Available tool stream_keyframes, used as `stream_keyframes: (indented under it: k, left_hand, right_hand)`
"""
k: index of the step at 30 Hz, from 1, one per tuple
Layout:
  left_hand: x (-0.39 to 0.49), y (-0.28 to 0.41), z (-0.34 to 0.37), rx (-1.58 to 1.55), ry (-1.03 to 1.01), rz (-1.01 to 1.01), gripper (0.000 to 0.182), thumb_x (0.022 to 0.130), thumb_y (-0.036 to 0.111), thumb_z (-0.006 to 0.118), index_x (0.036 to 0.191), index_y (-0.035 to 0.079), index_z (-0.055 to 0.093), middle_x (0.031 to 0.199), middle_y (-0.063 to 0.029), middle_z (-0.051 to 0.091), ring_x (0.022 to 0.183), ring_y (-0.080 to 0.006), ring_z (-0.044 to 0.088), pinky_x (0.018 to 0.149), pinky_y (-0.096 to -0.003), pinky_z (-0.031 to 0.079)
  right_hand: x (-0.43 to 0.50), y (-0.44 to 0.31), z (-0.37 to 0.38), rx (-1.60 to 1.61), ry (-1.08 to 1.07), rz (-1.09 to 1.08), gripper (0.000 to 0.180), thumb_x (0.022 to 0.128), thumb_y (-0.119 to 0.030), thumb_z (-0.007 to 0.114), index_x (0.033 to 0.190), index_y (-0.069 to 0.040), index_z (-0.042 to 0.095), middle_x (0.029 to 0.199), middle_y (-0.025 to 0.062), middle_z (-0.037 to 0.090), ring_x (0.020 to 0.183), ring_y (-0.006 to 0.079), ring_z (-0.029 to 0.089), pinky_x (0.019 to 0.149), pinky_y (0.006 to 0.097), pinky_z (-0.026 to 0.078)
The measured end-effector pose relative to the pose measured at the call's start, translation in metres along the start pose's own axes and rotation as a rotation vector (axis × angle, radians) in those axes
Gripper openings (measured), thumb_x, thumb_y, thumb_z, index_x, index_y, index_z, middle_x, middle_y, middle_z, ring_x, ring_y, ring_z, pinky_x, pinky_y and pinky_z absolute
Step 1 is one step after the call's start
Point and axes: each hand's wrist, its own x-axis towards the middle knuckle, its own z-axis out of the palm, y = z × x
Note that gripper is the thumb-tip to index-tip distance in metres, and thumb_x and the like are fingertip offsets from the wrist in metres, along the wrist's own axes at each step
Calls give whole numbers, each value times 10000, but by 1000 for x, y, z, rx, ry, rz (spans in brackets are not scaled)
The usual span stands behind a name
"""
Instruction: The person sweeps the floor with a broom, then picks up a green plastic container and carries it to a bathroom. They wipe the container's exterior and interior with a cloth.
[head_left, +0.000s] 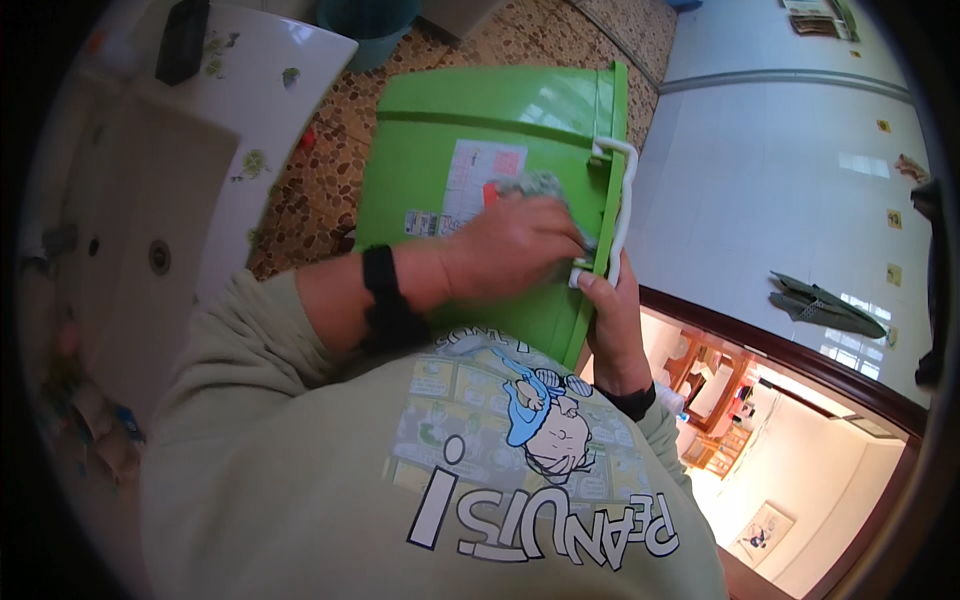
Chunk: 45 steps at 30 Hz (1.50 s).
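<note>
A green plastic bin (420, 169) lies tilted before me, its open rim towards the right. My left hand (517, 244), with a black band at the wrist, is blurred and presses a bunched grey-green cloth (536, 184) against the bin's side. Behind the cloth is a white paper label (469, 176) bearing print, partly covered. My right hand (616, 315) grips the rim beside the lower end of the white handle (628, 199). Its thumb rests on the outer side; the fingers are hidden behind the rim.
To the left is a white washbasin (322, 52) with leaf decals and a black object (182, 41) on its edge. A teal bucket (367, 30) stands on the pebble-patterned floor (330, 161). At right are a tiled wall (750, 165), a grey-green item (825, 306) on it, and a doorway.
</note>
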Motion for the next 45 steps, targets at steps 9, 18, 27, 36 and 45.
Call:
stream_keyframes:
  k: [9, 18, 27, 36, 45]
  left_hand:
    - [-11, 13, 7, -247, 195, 35, 106, 679, 61, 638, 778, 99, 631, 767, -47, 615, 769, -259, 601, 706, -382, 488]
    - [-14, 19, 6, -51, 33, -136, 199, 697, 22, 638, 889, 69, 661, 985, -92, 660, 895, -289, 628, 796, -383, 507]
    - [-104, -20, 5, 63, 100, -98, 340, 826, 19, 593, 1162, 68, 611, 1262, -113, 579, 1206, -272, 524, 1015, -380, 424]
    - [-148, -61, 21, -430, 430, -980, 495, 830, 103, 551, 1316, 95, 462, 1171, -193, 567, 1056, -357, 573, 931, -377, 452]
    - [-82, -6, 18, 103, 101, -231, 163, 762, 144, 649, 921, 111, 655, 958, -105, 589, 903, -285, 592, 774, -375, 483]
  right_hand:
    - [2, -1, -2, 107, 31, -5, 548, 784, -149, 572, 1282, 19, 417, 1098, 100, 555, 964, 167, 559, 853, 285, 464]
    - [1, 2, -2, 44, 40, -28, 550, 798, -208, 570, 1274, 24, 419, 1113, 107, 547, 973, 176, 561, 844, 293, 472]
    - [-14, -2, -1, 129, 110, -8, 526, 776, -130, 571, 1257, 27, 429, 1066, 96, 555, 937, 164, 572, 837, 278, 477]
    - [-39, 0, -5, 177, 185, 21, 548, 783, -168, 581, 1273, 22, 427, 1118, 104, 554, 983, 196, 576, 853, 313, 483]
    - [-40, 10, -12, 208, 201, 46, 503, 803, -157, 563, 1256, 29, 445, 1112, 108, 566, 984, 198, 586, 839, 312, 490]
